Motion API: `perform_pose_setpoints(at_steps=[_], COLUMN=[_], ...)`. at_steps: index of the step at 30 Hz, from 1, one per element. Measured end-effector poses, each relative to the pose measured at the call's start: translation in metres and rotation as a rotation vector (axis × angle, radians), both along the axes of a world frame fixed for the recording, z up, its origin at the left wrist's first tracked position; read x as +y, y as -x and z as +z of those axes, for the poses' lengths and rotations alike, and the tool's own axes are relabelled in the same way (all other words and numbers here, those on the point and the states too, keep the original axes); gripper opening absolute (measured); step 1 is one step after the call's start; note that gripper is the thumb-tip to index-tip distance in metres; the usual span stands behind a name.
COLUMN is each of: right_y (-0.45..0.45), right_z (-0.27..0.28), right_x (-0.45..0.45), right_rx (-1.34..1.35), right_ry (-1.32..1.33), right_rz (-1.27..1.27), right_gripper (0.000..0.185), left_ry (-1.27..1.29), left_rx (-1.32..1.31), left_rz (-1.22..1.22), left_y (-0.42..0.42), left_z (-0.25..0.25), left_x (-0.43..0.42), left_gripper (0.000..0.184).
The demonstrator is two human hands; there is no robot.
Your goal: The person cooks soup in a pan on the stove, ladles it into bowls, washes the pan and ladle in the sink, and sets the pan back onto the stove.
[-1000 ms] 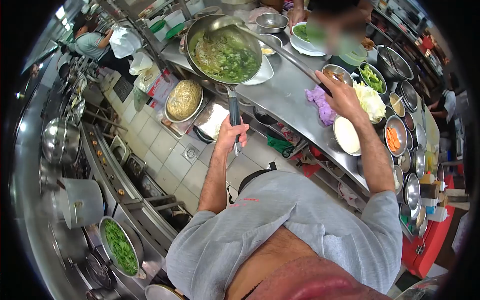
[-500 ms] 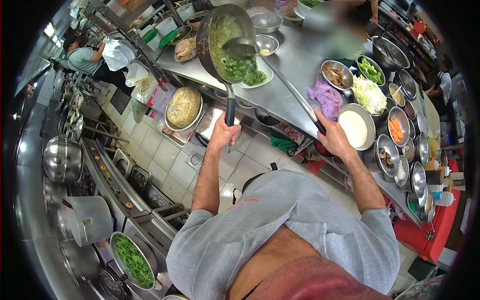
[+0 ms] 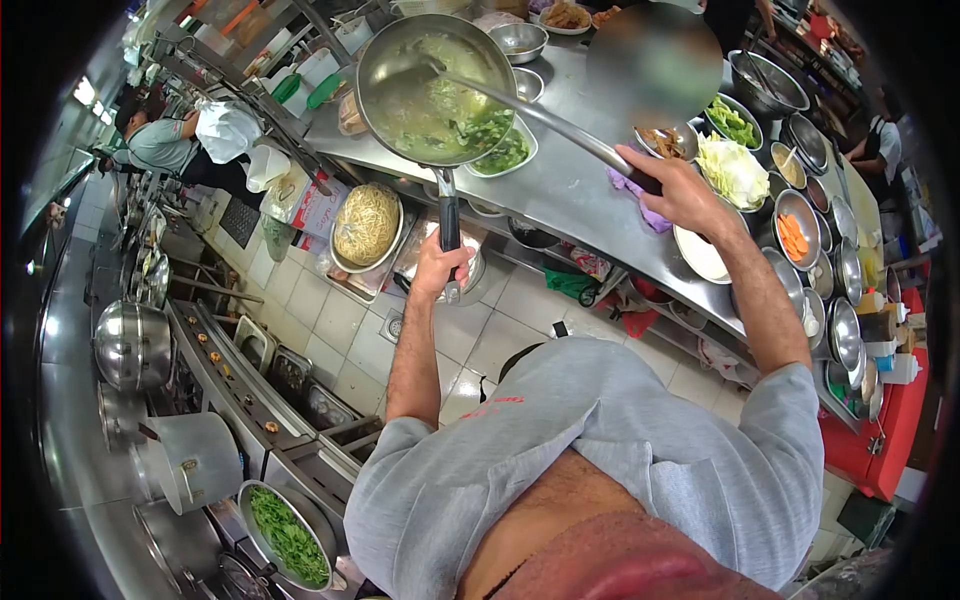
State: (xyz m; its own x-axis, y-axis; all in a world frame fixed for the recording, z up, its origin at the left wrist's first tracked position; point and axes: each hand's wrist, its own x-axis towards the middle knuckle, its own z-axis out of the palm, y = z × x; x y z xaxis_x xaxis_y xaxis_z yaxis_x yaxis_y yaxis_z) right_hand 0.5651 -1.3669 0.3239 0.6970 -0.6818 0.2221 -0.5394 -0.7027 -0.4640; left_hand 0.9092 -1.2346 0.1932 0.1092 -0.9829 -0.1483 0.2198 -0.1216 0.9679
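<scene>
Left hand [image 3: 440,268] is curled round the black handle [image 3: 449,218] of a pan [image 3: 378,85] holding green, wet food [image 3: 462,115], above the steel counter [image 3: 575,200]; right hand [image 3: 682,190] closes on a long ladle [image 3: 565,130], its head inside the pan; a white dish [image 3: 532,152] of greens shows partly hidden behind the rim

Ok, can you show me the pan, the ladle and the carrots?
Pan [image 3: 376,85], head view: on its inner wall.
Ladle [image 3: 562,127], head view: on the middle of its handle.
Carrots [image 3: 791,238], head view: on the middle of the orange pile.
</scene>
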Motion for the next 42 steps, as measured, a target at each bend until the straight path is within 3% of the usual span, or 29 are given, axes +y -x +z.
perform_pose_setpoints(at_steps=[6, 9, 12, 14, 16, 18, 20, 22, 23, 27, 29, 30, 32, 33, 34, 36, 38, 40, 42], right_y=[0.048, 0.053, 0.058, 0.062, 0.054, 0.048, 0.041, 0.038, 0.044, 0.069, 0.073, 0.075, 0.065, 0.06, 0.054, 0.038, -0.013, -0.065, -0.111], right_z=[0.046, 0.057, 0.05, 0.011, -0.017, -0.055, -0.075, -0.051, -0.054, -0.034, -0.013, 0.009, 0.035, 0.042, 0.046, -0.002, 0.002, -0.006, -0.008], right_x=[-0.013, -0.021, -0.016, -0.014, 0.003, 0.024, 0.057, 0.076, 0.079, 0.093, 0.095, 0.101, 0.101, 0.105, 0.106, 0.078, 0.1, 0.103, 0.095], right_rx=[0.51, 0.583, 0.58, 0.204, 0.042, -0.148, -0.091, 0.005, -0.011, 0.348, 0.434, 0.517, 0.559, 0.5, 0.439, -0.082, -0.306, -0.626, -0.864], right_ry=[0.534, 0.605, 0.383, 0.159, -0.09, -0.135, -0.219, -0.422, -0.327, -0.085, 0.08, 0.208, 0.224, 0.154, 0.084, 0.009, -0.639, -0.923, -1.232], right_rz=[0.051, 0.027, -0.098, -0.17, -0.258, -0.229, -0.276, -0.328, -0.255, -0.216, -0.237, -0.201, -0.209, -0.219, -0.221, 0.042, -0.219, -0.157, -0.084], right_gripper=[0.064, 0.066, 0.067, 0.066, 0.065, 0.063, 0.063, 0.063, 0.065, 0.072, 0.068, 0.06, 0.054, 0.055, 0.056, 0.06, 0.058, 0.052, 0.041], left_ry=[-0.01, -0.029, -0.045, -0.042, -0.087, -0.072, -0.044, -0.035, 0.006, -0.002, 0.018, 0.071, 0.022, 0.011, -0.068, -0.13, -0.021, 0.072, 0.051], left_rx=[-0.011, -0.115, -0.271, -0.346, -0.405, -0.483, -0.481, -0.495, -0.493, -0.417, -0.383, -0.375, -0.258, -0.314, -0.229, -0.018, -0.01, 0.282, 0.561], left_rz=[-0.013, -0.01, 0.005, 0.005, 0.049, 0.099, 0.067, 0.088, 0.08, 0.002, -0.014, 0.03, 0.052, 0.008, -0.123, -0.082, -0.12, -0.159, -0.201], left_y=[0.002, 0.003, 0.005, 0.009, 0.015, 0.02, 0.019, 0.014, 0.008, -0.011, 0.002, -0.001, -0.019, -0.035, -0.057, -0.03, -0.006, 0.002, 0.011], left_z=[-0.007, -0.009, -0.013, -0.01, -0.002, 0.005, 0.003, -0.007, -0.015, -0.041, -0.011, -0.018, -0.023, -0.035, -0.054, -0.026, -0.001, 0.015, 0.021], left_x=[0.005, 0.006, 0.009, 0.009, 0.008, 0.005, -0.005, -0.011, -0.011, -0.018, -0.012, -0.015, -0.018, -0.029, -0.048, -0.042, -0.032, -0.026, -0.028], left_gripper=[0.023, 0.023, 0.022, 0.021, 0.02, 0.022, 0.024, 0.024, 0.026, 0.064, 0.058, 0.053, 0.052, 0.033, 0.029, 0.027, 0.02, 0.013, 0.02])
